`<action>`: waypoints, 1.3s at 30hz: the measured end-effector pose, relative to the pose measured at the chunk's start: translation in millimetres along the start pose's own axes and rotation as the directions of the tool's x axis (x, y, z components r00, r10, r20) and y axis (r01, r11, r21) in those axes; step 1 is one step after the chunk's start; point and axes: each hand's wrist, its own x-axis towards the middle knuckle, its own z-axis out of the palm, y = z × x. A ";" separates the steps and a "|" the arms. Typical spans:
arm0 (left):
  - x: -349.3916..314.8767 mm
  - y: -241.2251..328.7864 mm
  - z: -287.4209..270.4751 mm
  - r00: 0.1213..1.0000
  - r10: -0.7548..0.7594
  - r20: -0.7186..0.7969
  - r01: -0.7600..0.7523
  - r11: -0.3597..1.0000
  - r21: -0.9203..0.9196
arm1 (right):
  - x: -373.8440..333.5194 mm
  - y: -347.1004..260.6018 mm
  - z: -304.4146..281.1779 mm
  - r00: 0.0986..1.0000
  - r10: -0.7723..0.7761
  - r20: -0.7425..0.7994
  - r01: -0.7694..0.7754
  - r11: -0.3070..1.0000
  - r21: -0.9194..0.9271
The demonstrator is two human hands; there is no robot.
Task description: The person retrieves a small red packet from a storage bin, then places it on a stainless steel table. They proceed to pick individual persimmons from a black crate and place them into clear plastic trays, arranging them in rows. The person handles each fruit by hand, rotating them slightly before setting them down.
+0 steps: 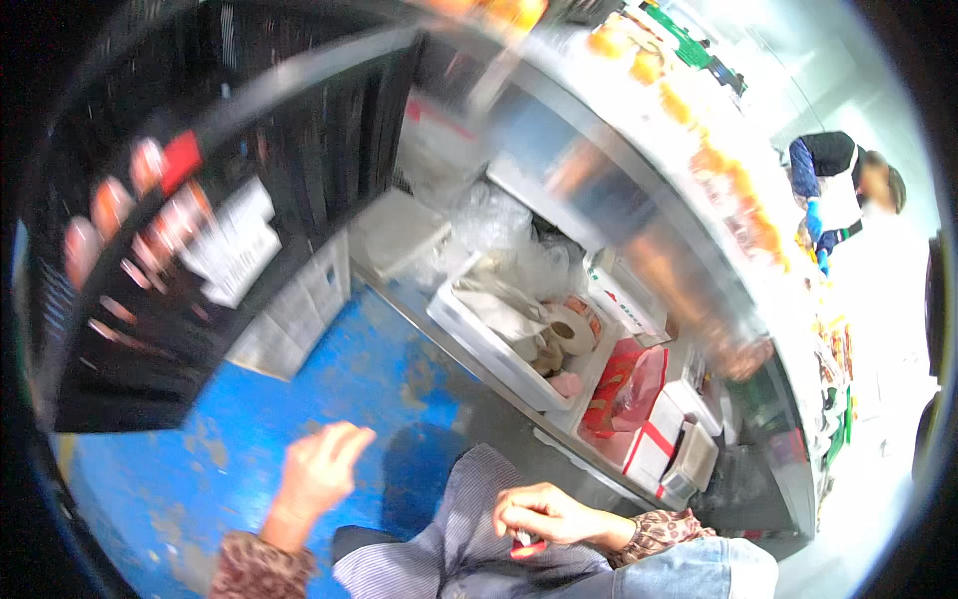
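Observation:
My left hand [324,464] is raised over the blue floor with its fingers stretched out and nothing visible in them. My right hand [544,514] is closed, resting above my lap next to the striped grey cloth [439,554]. A small red thing with a pale part [527,547] pokes out from under its fingers; most of it is hidden, and I cannot tell its kind. Both forearms are in patterned brown sleeves.
Black crates [289,140] stand at the left, with a white label and blurred reddish items. On the shelf ahead sits a white tub [449,309] with a paper roll [574,327] and plastic bags. Right of it are boxes [654,439]. A person [833,170] works far right.

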 end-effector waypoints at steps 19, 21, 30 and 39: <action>358.5 242.2 -19.3 0.785 -0.605 -0.129 0.510 0.751 -0.421 | -341.4 -157.0 -575.2 -0.500 -0.093 -0.861 0.416 0.846 -0.333; 362.0 241.3 -23.0 0.822 -0.550 -0.147 0.483 0.810 -0.332 | -359.4 -101.4 -654.2 -0.613 0.121 -0.781 0.312 0.945 -0.099; 370.1 250.7 -29.0 0.832 -0.537 -0.141 0.523 0.843 -0.130 | -396.2 -89.1 -711.9 -0.685 0.497 -0.533 0.650 0.747 -0.140; 449.7 310.4 -45.0 0.914 -0.398 -0.081 0.332 0.847 -0.416 | -268.0 -272.2 -490.4 -0.009 0.078 -0.997 0.792 0.609 0.041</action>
